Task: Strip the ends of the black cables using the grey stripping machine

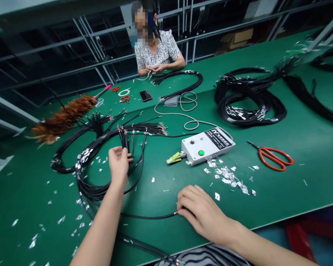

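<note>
My left hand (118, 163) is closed around several black cables (123, 138), whose stripped ends point up and away from me. My right hand (201, 210) pinches the copper-coloured tip of a single black cable (150, 217) just above the table. That cable runs left, passing behind my left forearm. Left of my left hand lies a large coiled bundle of black cables (93, 190) with white labels. Beyond my right hand sits a grey control box (208, 146) with a green button and a yellow-tagged metal part at its left end.
Orange-handled scissors (276, 157) lie at right, near foil scraps (230, 179) on the green table (155, 195). Black cable coils (249, 107) rest farther back. A feather duster (66, 114), a phone (145, 95) and a seated person (159, 55) are across the table.
</note>
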`<state>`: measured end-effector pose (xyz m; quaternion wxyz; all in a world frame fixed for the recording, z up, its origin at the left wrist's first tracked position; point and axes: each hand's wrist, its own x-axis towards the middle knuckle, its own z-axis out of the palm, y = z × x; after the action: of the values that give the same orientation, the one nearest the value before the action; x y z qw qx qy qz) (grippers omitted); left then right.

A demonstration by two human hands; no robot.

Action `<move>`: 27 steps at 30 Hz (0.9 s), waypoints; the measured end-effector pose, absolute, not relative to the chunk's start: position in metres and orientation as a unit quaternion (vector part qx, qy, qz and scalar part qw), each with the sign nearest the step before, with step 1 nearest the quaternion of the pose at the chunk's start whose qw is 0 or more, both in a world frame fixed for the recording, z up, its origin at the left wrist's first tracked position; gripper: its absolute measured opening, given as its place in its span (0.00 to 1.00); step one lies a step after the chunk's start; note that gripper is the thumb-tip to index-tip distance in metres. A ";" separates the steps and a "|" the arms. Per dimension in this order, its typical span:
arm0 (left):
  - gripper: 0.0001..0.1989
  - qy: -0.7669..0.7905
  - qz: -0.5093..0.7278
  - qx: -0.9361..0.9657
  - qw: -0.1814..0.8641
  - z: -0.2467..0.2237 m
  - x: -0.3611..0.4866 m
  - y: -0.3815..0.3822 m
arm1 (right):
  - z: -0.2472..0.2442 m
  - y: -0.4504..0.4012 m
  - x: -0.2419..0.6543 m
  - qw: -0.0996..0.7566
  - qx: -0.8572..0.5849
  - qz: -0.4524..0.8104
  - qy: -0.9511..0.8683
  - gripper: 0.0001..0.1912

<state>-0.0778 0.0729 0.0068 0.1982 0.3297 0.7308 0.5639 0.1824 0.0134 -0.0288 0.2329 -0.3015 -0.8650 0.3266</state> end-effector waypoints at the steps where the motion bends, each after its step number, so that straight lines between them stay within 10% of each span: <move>1: 0.09 0.727 0.559 0.352 0.189 0.011 -0.066 0.059 | -0.027 0.017 0.182 0.242 -0.309 0.341 -0.854 0.08; 7: 0.07 0.627 0.285 0.662 0.296 0.027 0.000 -0.018 | -0.009 0.042 0.174 0.326 -0.356 0.399 -0.779 0.07; 27: 0.19 0.626 0.413 0.433 0.500 0.009 0.002 -0.022 | -0.019 0.019 0.157 0.458 -0.329 0.355 -0.745 0.18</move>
<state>0.0017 -0.0219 0.0094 0.5005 0.4332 0.6256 0.4130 0.1575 0.0187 -0.0191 0.4582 -0.3289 -0.7455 0.3551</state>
